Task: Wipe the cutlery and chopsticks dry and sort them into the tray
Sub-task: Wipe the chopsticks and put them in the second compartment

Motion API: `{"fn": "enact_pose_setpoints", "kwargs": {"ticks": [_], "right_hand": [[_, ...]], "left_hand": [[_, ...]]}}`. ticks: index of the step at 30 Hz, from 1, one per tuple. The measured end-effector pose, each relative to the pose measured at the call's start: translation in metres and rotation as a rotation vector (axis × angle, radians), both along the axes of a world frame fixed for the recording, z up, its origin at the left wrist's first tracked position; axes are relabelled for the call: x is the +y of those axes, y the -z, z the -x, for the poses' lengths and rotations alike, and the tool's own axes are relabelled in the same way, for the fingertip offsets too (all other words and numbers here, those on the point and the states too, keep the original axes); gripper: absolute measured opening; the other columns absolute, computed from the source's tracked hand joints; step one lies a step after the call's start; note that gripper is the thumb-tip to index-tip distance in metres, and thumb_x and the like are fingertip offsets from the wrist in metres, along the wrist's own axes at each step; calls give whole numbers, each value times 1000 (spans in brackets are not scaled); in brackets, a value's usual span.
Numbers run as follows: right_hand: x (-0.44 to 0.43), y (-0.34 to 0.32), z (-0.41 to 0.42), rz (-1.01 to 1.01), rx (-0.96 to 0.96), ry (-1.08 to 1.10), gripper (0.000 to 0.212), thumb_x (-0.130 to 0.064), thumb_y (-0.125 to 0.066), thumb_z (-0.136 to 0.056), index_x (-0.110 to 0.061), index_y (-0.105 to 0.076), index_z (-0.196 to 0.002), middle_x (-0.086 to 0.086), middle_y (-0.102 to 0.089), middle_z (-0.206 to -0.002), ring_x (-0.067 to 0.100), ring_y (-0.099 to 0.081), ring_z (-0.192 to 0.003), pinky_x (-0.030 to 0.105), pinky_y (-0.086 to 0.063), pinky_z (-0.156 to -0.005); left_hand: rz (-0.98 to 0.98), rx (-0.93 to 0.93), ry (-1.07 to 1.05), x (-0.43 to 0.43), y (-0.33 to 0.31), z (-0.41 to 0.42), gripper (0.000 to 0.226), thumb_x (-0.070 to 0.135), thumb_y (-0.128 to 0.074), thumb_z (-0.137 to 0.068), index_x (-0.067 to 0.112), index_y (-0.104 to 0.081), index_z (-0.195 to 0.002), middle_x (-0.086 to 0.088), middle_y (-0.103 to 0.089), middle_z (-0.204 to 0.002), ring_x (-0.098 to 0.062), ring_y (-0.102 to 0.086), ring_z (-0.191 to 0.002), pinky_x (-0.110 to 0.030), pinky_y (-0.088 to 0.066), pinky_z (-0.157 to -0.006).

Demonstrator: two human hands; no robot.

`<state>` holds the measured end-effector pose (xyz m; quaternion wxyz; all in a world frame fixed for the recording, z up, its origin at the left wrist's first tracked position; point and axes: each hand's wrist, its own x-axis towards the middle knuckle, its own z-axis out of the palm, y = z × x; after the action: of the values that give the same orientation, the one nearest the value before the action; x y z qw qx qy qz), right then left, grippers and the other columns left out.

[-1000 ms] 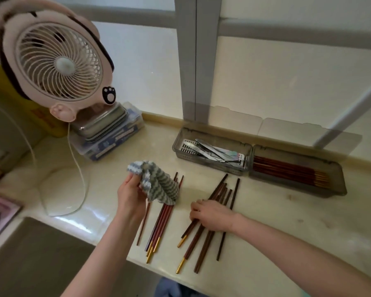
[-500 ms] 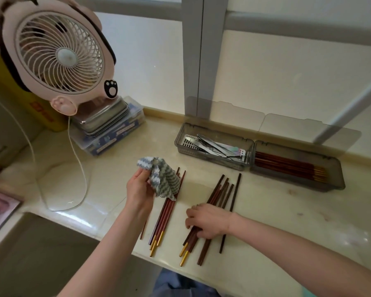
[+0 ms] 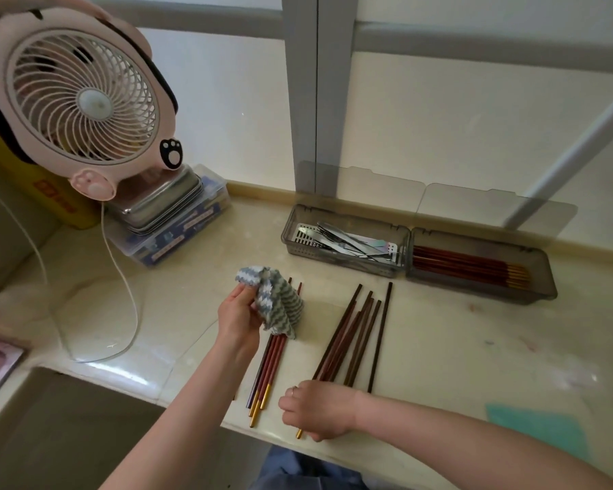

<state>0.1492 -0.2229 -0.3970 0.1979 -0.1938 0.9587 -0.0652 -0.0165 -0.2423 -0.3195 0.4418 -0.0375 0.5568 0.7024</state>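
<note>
Cream counter [image 3: 439,348]: L hand [image 3: 239,313] fingers pinch striped cloth [image 3: 278,302]; R hand [image 3: 319,410] fingers curled on loose chopsticks [image 3: 358,330].

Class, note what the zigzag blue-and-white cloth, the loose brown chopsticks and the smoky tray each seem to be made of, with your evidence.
Blue-and-white zigzag cloth: soft woven or knitted textile, matt; it crumples in folds. Loose brown gold-tipped chopsticks: probably lacquered wood or alloy; smooth sheen, metallic-looking ends. Smoky grey tray: transparent glossy plastic; contents show through its walls.
</note>
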Motion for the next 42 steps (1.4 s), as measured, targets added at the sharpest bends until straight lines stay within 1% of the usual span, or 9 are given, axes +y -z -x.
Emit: {"fn": "enact_pose_setpoints", "kwargs": {"ticks": [6,12,15,18,24,28,34,38,42], "right_hand": [[11,-19,5,256,273,179,3,2,-62,-78,1,-61,-81,16,-57,-85,29,-54,-75,41,-51,-63],[48,-73,17,455,592,498,6,-11,-60,-88,-6,-62,-91,7,-63,-84,16,-57,-73,24,-52,-66],[74,-108,27,519,773,744,20,-13,-58,-88,-5,-64,-104,6,-66,-91,4,-56,-73,4,-47,-69],[99,-143,28,565,865,952,22,-6,-66,-84,-6,-67,-105,2,-63,-91,4,-55,-76,10,-50,-75],[134,-198,14,1003,799,1307,10,8,-70,-76,-1,-65,-78,9,-65,-66,22,-63,-52,33,-57,-51],[149,-208,7,1031,716,1415,8,10,-70,-74,3,-65,-74,10,-62,-58,19,-59,-44,26,-51,-43],[159,-216,2,941,484,1451,7,12,-67,-75,6,-64,-75,8,-61,-54,19,-61,-45,26,-52,-44],[149,-198,15,1097,227,1400,11,17,-62,-74,7,-63,-76,15,-61,-55,20,-61,-44,24,-51,-43],[140,-170,26,1221,216,1457,18,21,-54,-75,5,-63,-76,21,-61,-63,22,-62,-45,25,-53,-45]], "left_hand": [[42,46,104,-6,6,12,26,12,-47,-92,2,-63,-111,-9,-51,-85,-20,-46,-76,-35,-42,-77],[-23,154,307,-2,5,7,24,8,-39,-95,6,-61,-105,-5,-69,-82,-13,-62,-69,-24,-52,-65],[-108,169,360,6,-4,2,25,7,-37,-96,8,-63,-98,-1,-71,-77,-10,-64,-66,-20,-53,-60],[-187,164,358,15,-14,-1,26,4,-38,-93,8,-64,-94,-1,-72,-76,-10,-66,-66,-21,-54,-59],[-261,194,320,26,-33,1,26,6,-47,-87,12,-72,-81,-2,-65,-73,-10,-59,-64,-20,-53,-62],[-271,154,275,32,-32,6,24,8,-42,-94,9,-65,-87,-3,-52,-70,-11,-46,-61,-23,-46,-66],[-279,121,248,32,-33,8,22,15,-41,-96,9,-62,-94,0,-69,-79,-9,-64,-71,-23,-53,-70],[-105,237,449,37,-40,-18,24,5,-40,-95,2,-61,-82,-2,-67,-63,-13,-60,-58,-21,-51,-55],[-86,276,628,39,-38,-36,21,8,-46,-93,2,-63,-82,-7,-66,-70,-12,-64,-58,-23,-51,-52]]}}
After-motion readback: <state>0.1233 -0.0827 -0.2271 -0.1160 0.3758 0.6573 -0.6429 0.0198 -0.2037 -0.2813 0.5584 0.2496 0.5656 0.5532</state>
